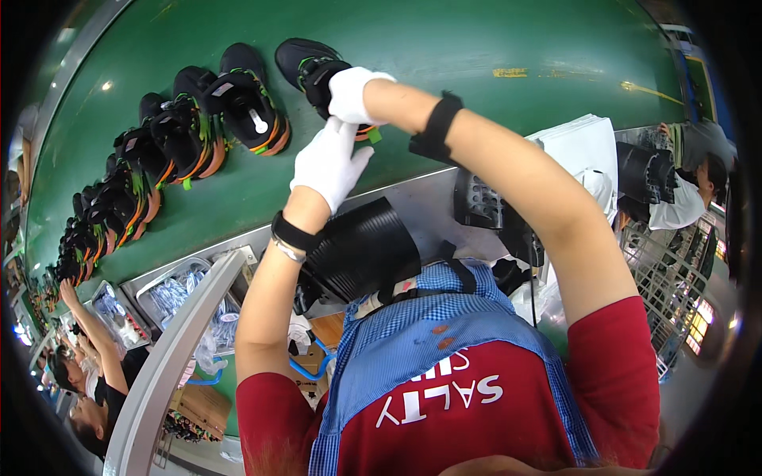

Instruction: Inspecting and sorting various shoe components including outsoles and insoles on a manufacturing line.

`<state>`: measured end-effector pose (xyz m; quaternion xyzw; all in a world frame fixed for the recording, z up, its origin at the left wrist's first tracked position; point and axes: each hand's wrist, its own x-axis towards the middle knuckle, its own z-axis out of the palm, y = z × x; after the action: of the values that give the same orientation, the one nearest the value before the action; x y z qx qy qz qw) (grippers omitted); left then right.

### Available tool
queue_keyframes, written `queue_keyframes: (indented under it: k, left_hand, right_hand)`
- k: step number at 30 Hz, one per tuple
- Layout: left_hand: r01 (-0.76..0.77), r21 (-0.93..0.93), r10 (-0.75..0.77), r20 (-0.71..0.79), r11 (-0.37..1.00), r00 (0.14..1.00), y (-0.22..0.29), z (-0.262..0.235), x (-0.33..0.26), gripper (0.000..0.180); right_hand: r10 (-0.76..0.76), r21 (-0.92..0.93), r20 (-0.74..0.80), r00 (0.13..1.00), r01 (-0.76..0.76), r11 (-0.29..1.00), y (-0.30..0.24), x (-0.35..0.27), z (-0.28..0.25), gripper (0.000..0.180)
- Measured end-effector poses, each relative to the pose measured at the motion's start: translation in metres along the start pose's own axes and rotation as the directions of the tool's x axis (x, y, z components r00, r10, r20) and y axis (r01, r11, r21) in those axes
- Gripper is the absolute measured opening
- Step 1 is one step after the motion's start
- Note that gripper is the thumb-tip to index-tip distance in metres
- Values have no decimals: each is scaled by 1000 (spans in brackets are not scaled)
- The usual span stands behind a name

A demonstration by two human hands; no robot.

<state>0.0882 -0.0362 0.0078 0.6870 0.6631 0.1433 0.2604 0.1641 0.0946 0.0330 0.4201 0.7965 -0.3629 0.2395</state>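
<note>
A black sneaker (305,59) with an orange and green sole edge lies on the green worktop, its toe pointing away to the left. My right hand (357,94), in a white glove, is closed at the shoe's opening and hides much of its heel. My left hand (327,165), also in a white glove, is just below the heel, fingers stretched up against my right hand and thumb held apart. To the left stands another sneaker (250,99) with a white strip inside. Several similar sneakers (182,131) continue in a curved row.
The green worktop (444,47) has a metal near edge. Below it are a ribbed black box-like piece (365,246), trays of plastic packets (178,289) and a grey metal bar (175,357). White sheets (579,143) are stacked at right, near a wire rack (659,278). Other people (99,404) are at left.
</note>
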Motion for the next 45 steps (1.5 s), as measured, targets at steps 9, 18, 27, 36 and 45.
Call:
queue_keyframes:
  k: [9, 18, 27, 36, 45]
  left_hand:
    - [204, -89, -152, 406, 975, 901, -24, 2, 48, 37]
    - [158, 101, -184, 347, 982, 920, -25, -1, 52, 42]
    - [115, 59, -76, -456, 992, 887, -35, -36, -91, 38]
    - [757, -28, -728, -299, 652, 616, 48, 50, -219, 52]
    - [485, -587, -680, -159, 648, 716, 50, 53, -228, 66]
  right_hand:
    - [-184, -328, -94, 978, 144, 933, -5, 9, 11, 23]
    - [-148, -246, -302, 942, 73, 967, -1, 26, 18, 27]
    - [-352, -168, -524, 776, 311, 936, -6, -101, 87, 32]
    - [-150, 251, -400, 904, 266, 931, 68, -131, 202, 50]
    - [-320, 977, -43, 946, -27, -212, 106, -121, 243, 33]
